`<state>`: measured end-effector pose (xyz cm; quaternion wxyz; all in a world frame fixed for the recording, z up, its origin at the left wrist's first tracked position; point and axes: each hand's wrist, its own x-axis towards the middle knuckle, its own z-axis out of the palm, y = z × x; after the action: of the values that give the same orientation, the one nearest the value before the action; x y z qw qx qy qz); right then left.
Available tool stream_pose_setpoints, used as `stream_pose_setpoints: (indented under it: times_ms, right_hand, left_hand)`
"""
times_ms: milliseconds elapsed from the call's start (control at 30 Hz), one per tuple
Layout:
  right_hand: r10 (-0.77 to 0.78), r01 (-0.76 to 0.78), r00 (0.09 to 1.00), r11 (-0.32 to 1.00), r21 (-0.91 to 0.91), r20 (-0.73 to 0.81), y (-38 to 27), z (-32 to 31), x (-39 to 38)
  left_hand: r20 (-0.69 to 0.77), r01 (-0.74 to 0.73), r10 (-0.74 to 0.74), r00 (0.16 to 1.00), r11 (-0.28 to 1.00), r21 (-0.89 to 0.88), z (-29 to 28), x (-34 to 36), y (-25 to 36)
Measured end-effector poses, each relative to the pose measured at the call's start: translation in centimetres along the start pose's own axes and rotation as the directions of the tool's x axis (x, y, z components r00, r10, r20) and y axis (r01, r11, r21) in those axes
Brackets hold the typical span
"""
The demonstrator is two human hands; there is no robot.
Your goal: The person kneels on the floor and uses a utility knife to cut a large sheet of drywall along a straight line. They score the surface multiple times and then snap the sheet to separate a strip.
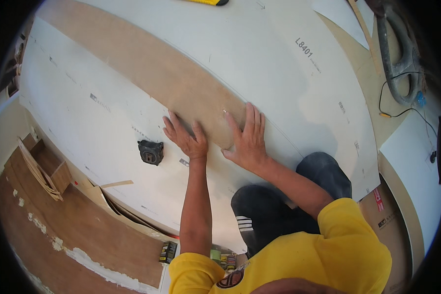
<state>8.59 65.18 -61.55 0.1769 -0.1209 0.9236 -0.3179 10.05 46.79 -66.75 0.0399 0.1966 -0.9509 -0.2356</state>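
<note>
A long brown strip of thin board (147, 63) lies across a large white printed sheet (274, 63), running from the upper left toward me. My left hand (187, 141) rests at the near end of the strip, on its left edge, with the fingers spread. Across from it, my right hand (249, 144) lies at the strip's right edge, thumb apart and fingers stretched out. Neither hand grips anything. The near end of the strip is partly covered by the hands. A small boxy black device (151, 152) sits on the white sheet, left of my left hand.
A yellow and black tool (208, 2) is cut off at the top edge. At the far right stand a grey looped frame (401, 59) and a thin black cable (382, 98). My knees (323, 171) press near the sheet's close edge. A wooden box (51, 169) and small cartons (168, 252) are lower left.
</note>
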Motion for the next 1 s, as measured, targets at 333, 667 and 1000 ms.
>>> stream_pose_setpoints:
  times_ms: [333, 667, 1000]
  right_hand:
    - [-0.010, 0.009, 1.000, 1.000, -0.025, -0.018, 0.5, -0.6, 0.7]
    - [-0.005, 0.005, 1.000, 1.000, -0.012, -0.005, 0.9, -0.6, 0.6]
    - [-0.030, 0.029, 0.999, 0.999, -0.029, -0.027, 1.1, -0.3, 0.3]
  left_hand:
    - [0.014, -0.006, 0.005, 1.000, 0.998, 0.070, 0.1, 0.3, 0.4]
    - [0.019, -0.038, 0.036, 0.999, 0.991, 0.129, 0.1, 0.0, -0.2]
    - [-0.001, -0.077, 0.077, 0.997, 0.989, 0.128, 0.4, -0.2, -0.8]
